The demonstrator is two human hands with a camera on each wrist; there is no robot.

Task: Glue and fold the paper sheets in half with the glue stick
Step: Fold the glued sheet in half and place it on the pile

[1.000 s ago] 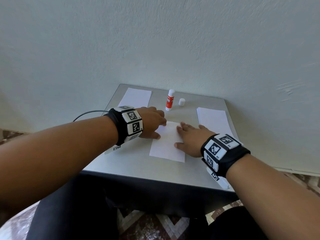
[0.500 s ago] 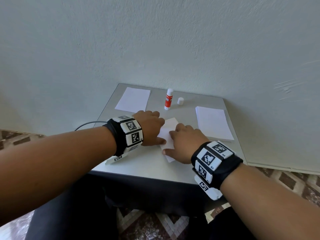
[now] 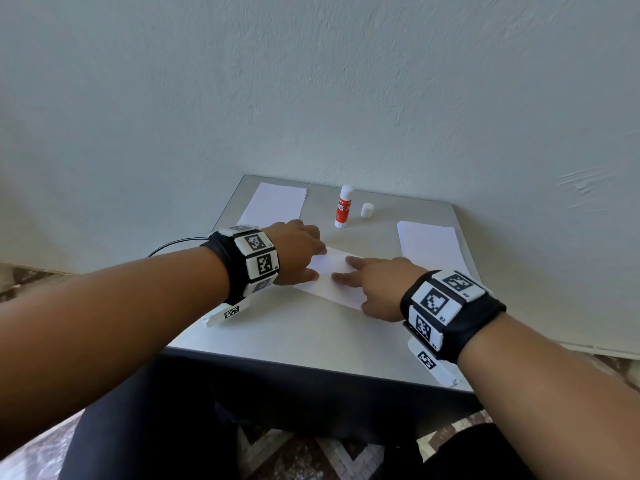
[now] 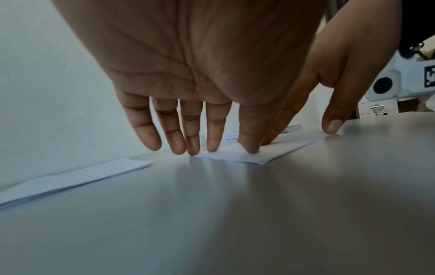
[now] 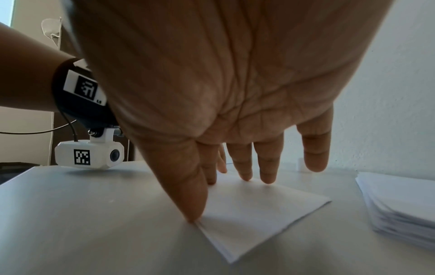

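Both hands lie flat and spread, clamping nothing; straight fingers press down on 1 folded sheet (image 3: 332,277) at the middle of the table (image 3: 311,344).

Left side: the left hand (image 3: 299,251) bears on the sheet's left end. The left wrist view shows its fingertips (image 4: 252,148) planted on the paper near the corner, with the remaining fingers extended and touching or just clear of the surface. At 11 o'clock from this hand a flat stack of paper (image 3: 275,204) lies near the table's far left edge.

Centre: the folded sheet runs diagonally between the 2 hands. At 12 o'clock from it the glue stick (image 3: 343,211) stands upright and uncapped, its cap (image 3: 367,210) just beside it at 3 o'clock. Neither is touched.

Right side: the right hand (image 3: 379,287) covers the sheet's right end, its thumb (image 5: 193,204) pinning the near corner and the fingers resting on the upper face. A second stack (image 3: 431,245) sits at 1 o'clock from this hand, near the right edge.

Assessment: the step in hand appears to be pressing the glued fold closed and setting the crease. The layers appear to meet flush at the edge seen in the right wrist view. The next move likely calls for lifting both hands without dragging the paper, setting the sheet aside and drawing a fresh one from a stack. Which stack holds finished work cannot be told.
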